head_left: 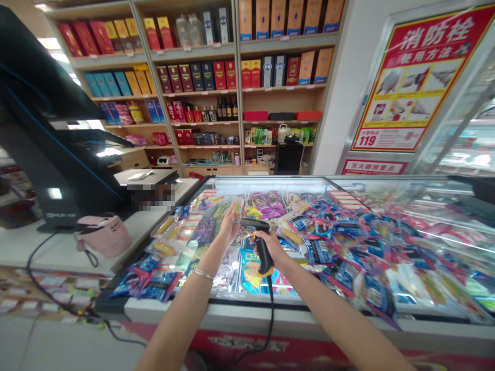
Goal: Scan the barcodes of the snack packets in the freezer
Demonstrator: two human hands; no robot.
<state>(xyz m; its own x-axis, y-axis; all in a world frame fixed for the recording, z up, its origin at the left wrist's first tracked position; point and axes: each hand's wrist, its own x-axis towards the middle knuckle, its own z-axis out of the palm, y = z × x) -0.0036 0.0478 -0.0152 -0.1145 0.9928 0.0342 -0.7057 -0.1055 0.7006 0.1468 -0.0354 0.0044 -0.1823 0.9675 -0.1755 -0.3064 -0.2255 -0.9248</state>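
My right hand (pixel 271 244) is wrapped round the handle of a black and yellow barcode scanner (pixel 264 255), whose cable drops over the freezer's front edge. The scanner's head points left, at my left hand (pixel 230 222). Between the fingers of that hand is a small clear-wrapped packet (pixel 238 206); its contents are blurred. Both hands are above the glass-topped chest freezer (pixel 174 308). Blue and pink snack packets (pixel 340 226) are heaped to the right of the scanner. Purple packets (pixel 270 204) show behind it, and a bright blue package (pixel 251 270) shows below.
On the left, a counter (pixel 23 252) carries a black checkout terminal (pixel 62 170) and a pink cup-shaped bag (pixel 103 236). A black cable (pixel 34 278) hangs off that counter. Shelves (pixel 240 93) of boxed goods and bottles line the back wall, beside a red fire-hydrant poster (pixel 421 82).
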